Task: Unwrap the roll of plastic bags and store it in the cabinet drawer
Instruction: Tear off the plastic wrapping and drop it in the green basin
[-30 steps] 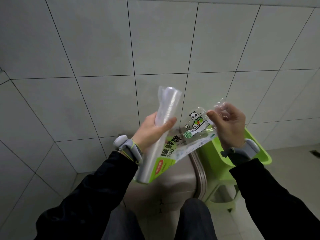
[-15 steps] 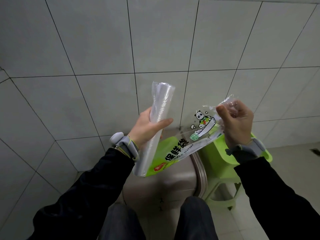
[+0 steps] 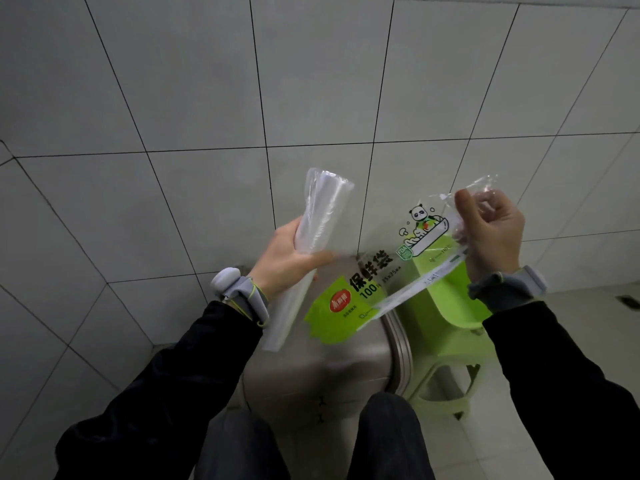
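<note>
A translucent white roll of plastic bags (image 3: pixel 320 216) stands tilted in front of the tiled wall, gripped around its middle by my left hand (image 3: pixel 287 258). To its right hangs the clear wrapper (image 3: pixel 377 282) with green print and a panda picture, apart from the roll. My right hand (image 3: pixel 491 233) pinches the wrapper's upper end, fingers closed. No cabinet or drawer is in view.
Below my hands stands a grey-brown case (image 3: pixel 322 372) with a ribbed edge. A bright green plastic stool (image 3: pixel 446 327) stands right of it on the pale floor. The grey tiled wall (image 3: pixel 242 98) is close in front; my knees show at the bottom.
My right hand has pulled the wrapper to the right and off the roll's lower end. My left hand has lifted the roll slightly.
</note>
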Motion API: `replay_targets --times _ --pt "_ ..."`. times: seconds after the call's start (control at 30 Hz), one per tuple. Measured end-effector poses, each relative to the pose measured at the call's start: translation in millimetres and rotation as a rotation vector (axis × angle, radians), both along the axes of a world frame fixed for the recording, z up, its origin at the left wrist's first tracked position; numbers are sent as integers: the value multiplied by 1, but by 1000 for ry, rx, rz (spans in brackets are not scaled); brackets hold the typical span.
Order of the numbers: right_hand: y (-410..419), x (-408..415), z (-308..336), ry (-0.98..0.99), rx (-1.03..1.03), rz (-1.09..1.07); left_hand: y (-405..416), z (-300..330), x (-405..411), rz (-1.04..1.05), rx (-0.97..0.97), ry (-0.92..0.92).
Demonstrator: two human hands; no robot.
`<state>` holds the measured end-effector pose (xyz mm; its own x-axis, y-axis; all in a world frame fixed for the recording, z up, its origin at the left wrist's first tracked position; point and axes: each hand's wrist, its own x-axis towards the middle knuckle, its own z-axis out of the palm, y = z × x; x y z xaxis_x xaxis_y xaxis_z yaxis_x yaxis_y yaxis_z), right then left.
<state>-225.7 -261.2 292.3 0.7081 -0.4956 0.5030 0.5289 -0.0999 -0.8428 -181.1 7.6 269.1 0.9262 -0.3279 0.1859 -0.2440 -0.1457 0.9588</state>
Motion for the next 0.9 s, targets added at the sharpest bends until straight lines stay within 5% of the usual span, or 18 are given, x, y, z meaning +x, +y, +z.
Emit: replay_targets --times 0.3,0.9 --pt "7 9 6 103 35 120 -24 0 -12 -271 -6 177" --pt "-26 19 -15 91 -20 -8 -89 -23 18 -84 85 87"
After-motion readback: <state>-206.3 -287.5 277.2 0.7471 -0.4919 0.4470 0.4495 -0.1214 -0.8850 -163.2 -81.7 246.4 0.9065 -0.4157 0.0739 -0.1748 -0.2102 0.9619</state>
